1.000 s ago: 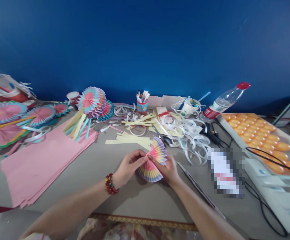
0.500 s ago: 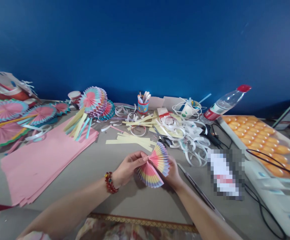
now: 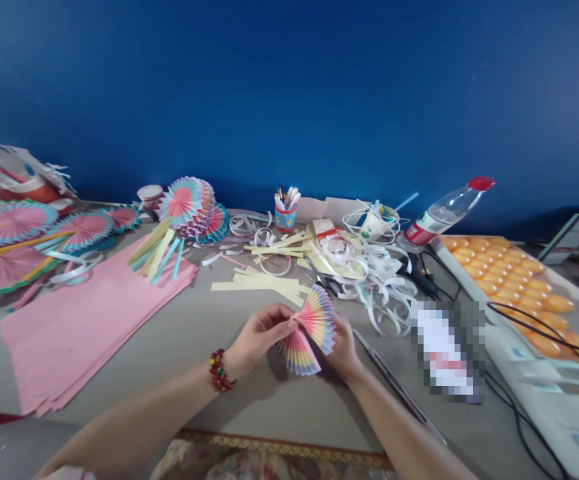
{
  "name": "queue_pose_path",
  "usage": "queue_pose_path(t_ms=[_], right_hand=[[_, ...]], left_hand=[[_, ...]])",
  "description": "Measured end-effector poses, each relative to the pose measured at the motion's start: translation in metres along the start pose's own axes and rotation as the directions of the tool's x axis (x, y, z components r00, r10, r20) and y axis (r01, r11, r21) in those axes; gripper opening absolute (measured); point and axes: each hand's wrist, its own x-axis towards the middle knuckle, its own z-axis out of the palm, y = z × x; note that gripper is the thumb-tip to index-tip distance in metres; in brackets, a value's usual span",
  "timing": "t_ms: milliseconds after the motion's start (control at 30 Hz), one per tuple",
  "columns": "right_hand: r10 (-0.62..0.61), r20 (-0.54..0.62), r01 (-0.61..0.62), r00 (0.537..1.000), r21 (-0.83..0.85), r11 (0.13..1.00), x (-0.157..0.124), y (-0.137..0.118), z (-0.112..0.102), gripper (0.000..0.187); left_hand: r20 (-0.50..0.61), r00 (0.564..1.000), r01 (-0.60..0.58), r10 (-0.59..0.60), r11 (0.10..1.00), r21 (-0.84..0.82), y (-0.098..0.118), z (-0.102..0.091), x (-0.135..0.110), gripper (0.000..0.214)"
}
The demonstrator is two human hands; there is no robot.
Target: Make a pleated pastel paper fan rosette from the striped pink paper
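A pleated paper fan [image 3: 318,319], banded pink, yellow and lilac, is spread in two wings between my hands above the table. My left hand [image 3: 264,337], with a red beaded bracelet [image 3: 220,371] at the wrist, pinches the fan's gathered middle between thumb and fingers. Behind the right wing, my right hand [image 3: 345,350] holds the fan's outer side; most of its fingers are hidden by the paper. Pale yellow paper strips [image 3: 264,283] lie just beyond the fan. To the right of my right hand rests a long, thin grey tool [image 3: 396,383].
Pink paper sheets [image 3: 89,320] and finished pleated rosettes [image 3: 183,203] lie left. Curled white strips [image 3: 384,280], a pen cup [image 3: 285,217] and a paper cup [image 3: 373,225] stand toward the wall. A plastic bottle [image 3: 439,217] leans near an orange bumpy panel [image 3: 512,280] and black cables [image 3: 524,417].
The fan's lower wing has drawn in slightly to the left, and its two wings sit a little differently. Both hands keep their hold. The view has shifted slightly.
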Motion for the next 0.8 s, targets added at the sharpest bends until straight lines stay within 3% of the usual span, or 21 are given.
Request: queue_pose_path(t_ms=[133,300,500,800], right_hand=[[-0.022,-0.002,0.022,1.000,-0.050,0.999,0.001,-0.001,0.000,0.019],[-0.036,0.028,0.037,0.999,-0.063,0.997,0.002,0.000,0.002,0.014],[-0.018,0.025,0.019,1.000,-0.044,0.999,0.003,0.000,0.005,0.012],[-0.030,0.038,0.035,0.999,-0.128,0.991,0.000,0.003,0.007,0.013]], left_hand=[[0.042,0.998,-0.044,0.042,0.998,0.048,-0.002,0.000,-0.001,0.033],[-0.022,0.998,-0.059,0.064,0.983,0.176,-0.001,-0.001,-0.002,0.033],[-0.041,0.979,-0.144,0.200,0.816,0.560,0.009,-0.001,-0.004,0.027],[-0.027,0.956,-0.199,0.293,0.711,0.675,0.009,-0.004,-0.002,0.023]])
